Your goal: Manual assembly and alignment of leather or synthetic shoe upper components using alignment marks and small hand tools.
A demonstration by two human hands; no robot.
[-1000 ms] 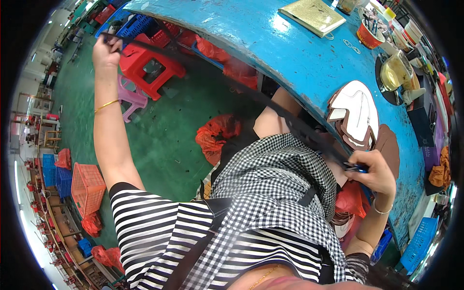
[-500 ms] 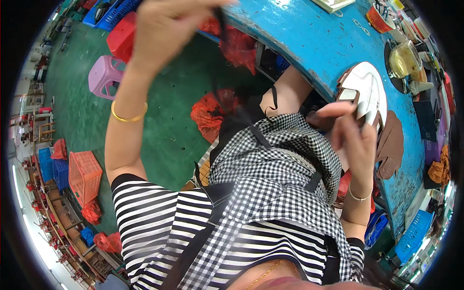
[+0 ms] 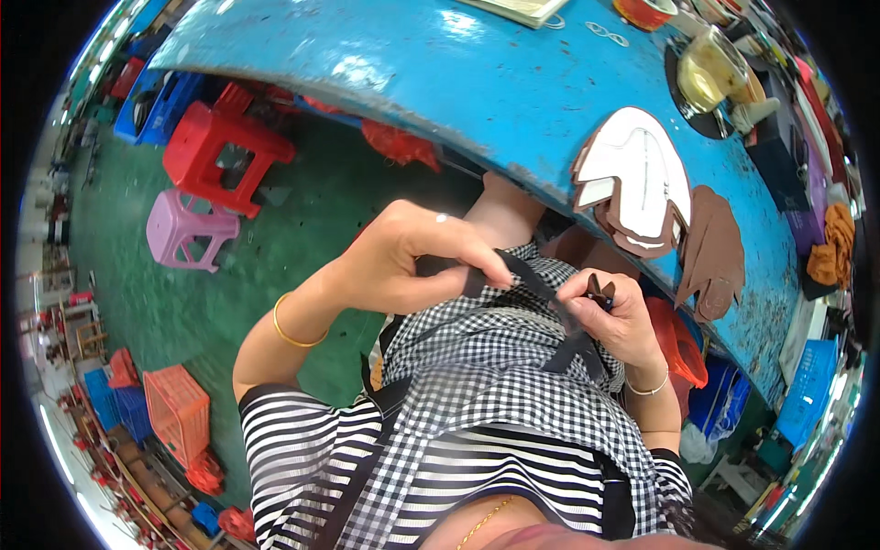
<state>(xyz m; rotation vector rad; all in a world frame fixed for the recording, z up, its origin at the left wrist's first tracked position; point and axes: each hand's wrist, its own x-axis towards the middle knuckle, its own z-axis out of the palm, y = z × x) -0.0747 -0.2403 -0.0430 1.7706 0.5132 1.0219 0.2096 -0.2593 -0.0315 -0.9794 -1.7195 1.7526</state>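
Over my lap, my left hand (image 3: 426, 261) pinches a black fabric strap (image 3: 532, 278) between thumb and forefinger. The strap runs across to my right hand (image 3: 616, 316), whose fingers are closed around its other part. A small dark brown piece (image 3: 600, 291) pokes out of the right fist; its kind is hard to make out. Below both hands lies the black-and-white checked apron (image 3: 513, 385) on my lap, with another short black strap end on it. To the right, at the table's edge, sits a stack of white-topped brown shoe-upper pieces (image 3: 637, 174).
A blue worktable (image 3: 495, 110) curves across the far and right sides. More brown cut pieces (image 3: 713, 252) lie on it, near a container of yellowish glue (image 3: 710, 69). On the green floor at left stand a red stool (image 3: 211, 151), a pink stool (image 3: 188, 225) and an orange crate (image 3: 177, 412).
My left hand has come down from high at the far left to my lap. My right hand has moved left and nearer, away from the shoe pieces. The view has shifted too.
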